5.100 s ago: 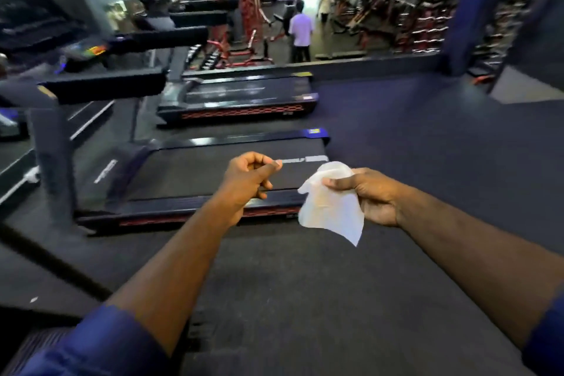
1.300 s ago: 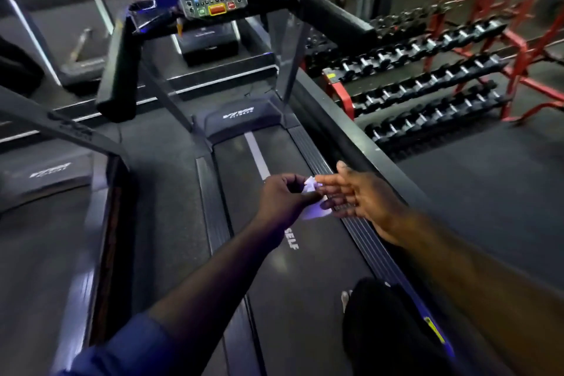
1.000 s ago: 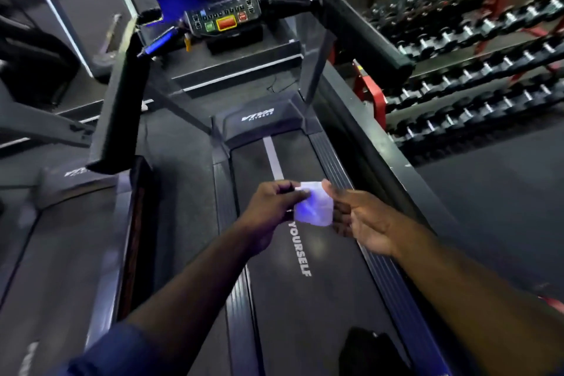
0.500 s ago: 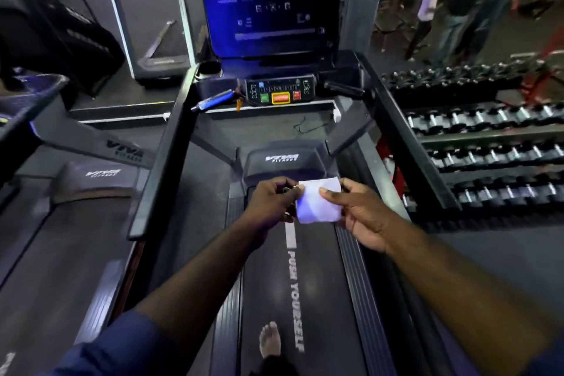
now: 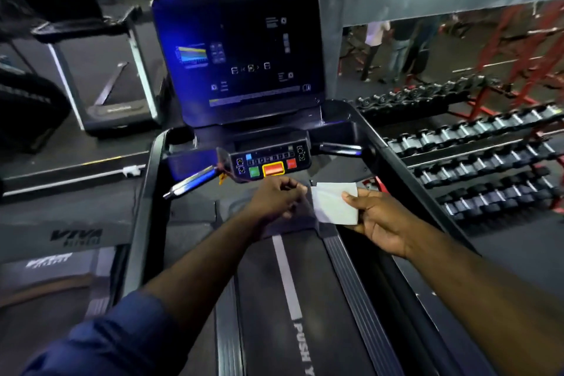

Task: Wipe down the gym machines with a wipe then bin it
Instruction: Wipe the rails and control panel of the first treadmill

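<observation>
1. Three rows of dumbbells [image 5: 476, 162] stand at our right; the control panel [image 5: 270, 162] is just ahead.
2. Our right hand [image 5: 378, 218] pinches the white wipe [image 5: 331, 203] above the belt [image 5: 259, 314].
3. Our curled left hand [image 5: 274, 198] is at its left edge; we cannot tell if it grips.

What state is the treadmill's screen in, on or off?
On: the screen glows blue and shows icons and a coloured graph.

The gym is dim. Blue glow from the large dark touchscreen console [image 5: 241, 52] at upper centre tints the glossy black plastic handgrips [image 5: 190, 182] below. The small white folded wipe [image 5: 334, 204] shines brightest. Frame edges bend and smear, softening the right-hand chrome-ended dumbbells [image 5: 488, 160].
</observation>
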Tool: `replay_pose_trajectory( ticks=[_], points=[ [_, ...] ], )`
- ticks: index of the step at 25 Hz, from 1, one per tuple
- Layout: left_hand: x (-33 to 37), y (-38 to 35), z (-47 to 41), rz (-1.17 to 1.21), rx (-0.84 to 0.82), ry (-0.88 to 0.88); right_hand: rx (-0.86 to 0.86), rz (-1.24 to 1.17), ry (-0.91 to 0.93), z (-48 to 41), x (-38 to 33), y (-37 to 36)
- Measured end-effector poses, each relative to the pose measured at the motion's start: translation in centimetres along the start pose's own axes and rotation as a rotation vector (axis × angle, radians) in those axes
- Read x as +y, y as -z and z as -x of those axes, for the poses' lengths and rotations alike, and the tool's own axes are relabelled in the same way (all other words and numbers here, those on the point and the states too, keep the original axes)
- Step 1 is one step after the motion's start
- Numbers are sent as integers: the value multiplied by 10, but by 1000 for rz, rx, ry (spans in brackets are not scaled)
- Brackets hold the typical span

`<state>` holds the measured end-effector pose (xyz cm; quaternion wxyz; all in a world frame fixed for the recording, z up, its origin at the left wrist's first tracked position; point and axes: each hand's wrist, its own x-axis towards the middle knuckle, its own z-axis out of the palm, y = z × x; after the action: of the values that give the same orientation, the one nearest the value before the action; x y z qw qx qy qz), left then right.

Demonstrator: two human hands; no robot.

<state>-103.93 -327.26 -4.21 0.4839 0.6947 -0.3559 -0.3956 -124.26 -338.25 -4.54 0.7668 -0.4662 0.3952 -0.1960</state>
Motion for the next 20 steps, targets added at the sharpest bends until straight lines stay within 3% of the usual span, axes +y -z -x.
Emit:
replay_pose_trajectory(
  ticks=[7,12,17,20],
  points=[
    [23,0,-163,-260,69,-125,151,-81,60,-126,-63,37],
    [26,-21,-283,-631,68,-172,173,-44,23,-251,-99,88],
    [13,-29,-385,-899,-112,-298,241,248,126,-363,-127,123],
    [1,-26,-426,-1180,-239,-539,347,622,249,-408,-147,131]
  ],
)
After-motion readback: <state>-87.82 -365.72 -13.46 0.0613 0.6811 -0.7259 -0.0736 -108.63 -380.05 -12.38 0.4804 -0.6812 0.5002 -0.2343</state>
